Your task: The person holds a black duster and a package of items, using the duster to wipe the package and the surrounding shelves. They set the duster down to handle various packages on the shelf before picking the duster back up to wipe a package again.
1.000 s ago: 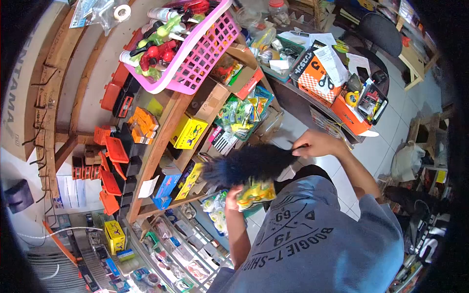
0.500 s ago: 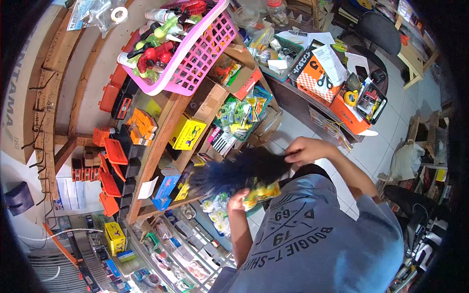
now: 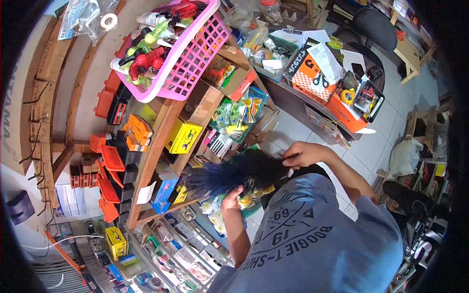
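Standing close by, I see the person with both hands raised in front of the chest, facing a crowded wooden shelf. The right hand is closed, its fingers pinched around the handle end of a dark blue-black feather duster. The duster's long axis runs away from that hand towards the shelf. Its bushy head spreads out ahead of the left hand, and the feather tips reach the shelf's edge near a blue box.

The left hand sits just below the duster, about midway along it, and is closed around a yellow-and-green packet. The packet lies touching or just under the feathers; I cannot tell which. So the right hand holds the duster's near end, while the left hand is the one nearer its feathered head.

Beyond the left hand, on the shelf, stands a yellow box. Higher up and well away from both hands is a pink basket full of red and green tools. Beyond the right hand a cluttered tabletop carries an orange box. Below the left forearm is a glass display case.
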Demonstrator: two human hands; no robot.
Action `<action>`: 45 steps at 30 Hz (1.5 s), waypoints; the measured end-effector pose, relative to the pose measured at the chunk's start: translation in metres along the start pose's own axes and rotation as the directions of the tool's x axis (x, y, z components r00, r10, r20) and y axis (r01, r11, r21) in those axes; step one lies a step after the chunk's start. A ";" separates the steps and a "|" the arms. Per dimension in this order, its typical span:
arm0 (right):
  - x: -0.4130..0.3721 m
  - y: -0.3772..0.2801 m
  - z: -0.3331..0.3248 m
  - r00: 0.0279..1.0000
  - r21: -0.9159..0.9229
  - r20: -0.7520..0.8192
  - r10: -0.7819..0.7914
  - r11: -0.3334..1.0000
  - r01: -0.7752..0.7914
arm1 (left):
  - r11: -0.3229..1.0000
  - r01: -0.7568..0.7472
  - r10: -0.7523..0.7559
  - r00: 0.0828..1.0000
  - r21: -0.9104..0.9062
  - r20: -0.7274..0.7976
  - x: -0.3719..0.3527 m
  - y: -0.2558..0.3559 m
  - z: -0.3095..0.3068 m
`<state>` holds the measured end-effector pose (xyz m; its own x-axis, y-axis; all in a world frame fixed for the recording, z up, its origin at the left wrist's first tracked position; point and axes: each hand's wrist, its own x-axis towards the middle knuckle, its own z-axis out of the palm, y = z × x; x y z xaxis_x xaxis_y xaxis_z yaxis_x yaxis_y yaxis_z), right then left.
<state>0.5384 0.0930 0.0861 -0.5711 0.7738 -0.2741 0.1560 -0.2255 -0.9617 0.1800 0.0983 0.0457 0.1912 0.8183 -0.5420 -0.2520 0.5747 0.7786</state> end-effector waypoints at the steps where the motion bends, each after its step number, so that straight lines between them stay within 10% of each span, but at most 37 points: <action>1: -0.003 0.003 -0.003 0.998 0.046 -0.013 0.056 0.997 -0.055 | 0.991 0.106 -0.111 0.992 -0.085 -0.057 -0.002 0.004 -0.002; 5: -0.024 0.022 -0.029 0.997 0.063 -0.017 0.073 0.995 -0.072 | 0.920 0.038 0.072 0.962 -0.391 0.262 0.013 0.001 -0.043; 17: -0.069 0.007 -0.058 0.958 -0.079 -0.259 0.125 0.985 -0.150 | 0.940 -0.101 0.120 0.992 -0.327 0.038 -0.001 0.008 -0.001; 23: -0.011 -0.014 0.001 0.994 -0.018 -0.030 -0.101 0.995 0.101 | 0.959 0.155 -0.191 0.972 0.237 0.138 -0.004 -0.027 0.026; 24: -0.006 -0.014 0.003 0.995 -0.047 0.001 -0.102 0.994 0.102 | 0.987 0.089 -0.055 0.970 -0.137 0.235 0.004 -0.048 0.010; 25: -0.003 -0.014 0.004 0.994 -0.076 0.033 -0.103 0.992 0.106 | 0.987 0.088 -0.054 0.970 -0.133 0.237 0.007 -0.048 0.004; 27: -0.004 -0.006 -0.003 0.997 -0.138 0.007 -0.075 0.988 0.075 | 0.852 0.412 -0.219 0.842 -0.324 0.494 0.012 -0.044 -0.010; 32: -0.023 0.019 -0.022 0.999 -0.083 -0.036 -0.011 0.996 0.008 | 0.934 0.197 -0.006 0.843 -0.299 0.538 0.002 -0.025 -0.031; 35: -0.036 0.033 -0.032 0.990 -0.176 -0.144 0.007 0.984 -0.032 | 0.988 -0.088 0.097 0.993 -0.127 0.069 -0.009 -0.010 -0.031; 37: -0.042 0.035 -0.034 0.959 -0.238 -0.281 -0.027 0.970 -0.043 | 0.888 -0.140 0.252 0.944 -0.438 0.210 -0.009 0.018 0.013; 40: -0.044 0.036 -0.032 0.770 -0.313 -0.630 -0.101 0.940 -0.133 | 0.862 -0.329 0.329 0.942 -0.385 -0.067 -0.003 0.036 0.021; 43: -0.038 0.040 -0.016 0.673 -0.241 -0.720 -0.172 0.970 -0.009 | 0.833 -0.427 0.374 0.903 -0.353 -0.210 0.005 0.054 0.039; 45: -0.035 0.026 0.012 0.778 0.069 -0.627 -0.020 0.994 0.081 | 0.783 -0.491 0.443 0.871 -0.382 -0.212 0.007 0.063 0.055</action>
<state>0.5529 0.0533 0.0706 0.0579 0.9783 -0.1988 0.0535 -0.2019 -0.9779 0.2180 0.1400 0.1085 -0.1461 0.9701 -0.1939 -0.6540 0.0523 0.7547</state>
